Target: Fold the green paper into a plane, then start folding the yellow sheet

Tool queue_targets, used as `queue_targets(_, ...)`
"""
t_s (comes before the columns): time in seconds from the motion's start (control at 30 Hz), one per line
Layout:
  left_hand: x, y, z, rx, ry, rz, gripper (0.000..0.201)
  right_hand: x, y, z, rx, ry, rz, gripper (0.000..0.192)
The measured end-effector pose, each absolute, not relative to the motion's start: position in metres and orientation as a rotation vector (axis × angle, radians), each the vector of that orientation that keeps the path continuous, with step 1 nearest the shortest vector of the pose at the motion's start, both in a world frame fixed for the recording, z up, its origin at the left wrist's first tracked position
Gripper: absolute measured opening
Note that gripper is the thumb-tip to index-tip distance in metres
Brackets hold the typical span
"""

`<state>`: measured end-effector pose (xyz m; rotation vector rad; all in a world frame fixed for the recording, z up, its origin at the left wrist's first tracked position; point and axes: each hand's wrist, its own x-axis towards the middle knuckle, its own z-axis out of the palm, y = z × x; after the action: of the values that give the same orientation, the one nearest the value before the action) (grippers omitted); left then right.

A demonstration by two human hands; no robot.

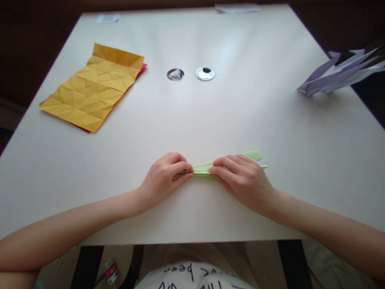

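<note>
A strip of light green folded paper [202,170] lies across the front part of the white table, narrow and layered. Its left end is pinched between the thumb and fingers of my left hand [166,172]. My right hand [240,176] grips the same paper farther right, fingertips pressed onto the folds. Past the right knuckles, two pale green ends stick out, spread apart from each other. A short stretch of the folded strip shows between my hands; the rest is hidden under the fingers.
Creased yellow paper [90,86] lies at the left of the table [192,128], with red paper [142,70] under it. A lilac folded paper piece [327,76] rests at the right edge. Two round holes, one with a metallic cover [200,74], sit in the tabletop.
</note>
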<state>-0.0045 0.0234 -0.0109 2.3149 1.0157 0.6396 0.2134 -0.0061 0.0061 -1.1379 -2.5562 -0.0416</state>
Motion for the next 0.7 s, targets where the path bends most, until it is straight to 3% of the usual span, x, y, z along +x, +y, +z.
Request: queue_targets(0.7,-0.011,0.034,-0.002,2.269,1.12,0.465,0.006,0.22,-0.002,0.009,-1.197,-2.555,-0.04,0.012)
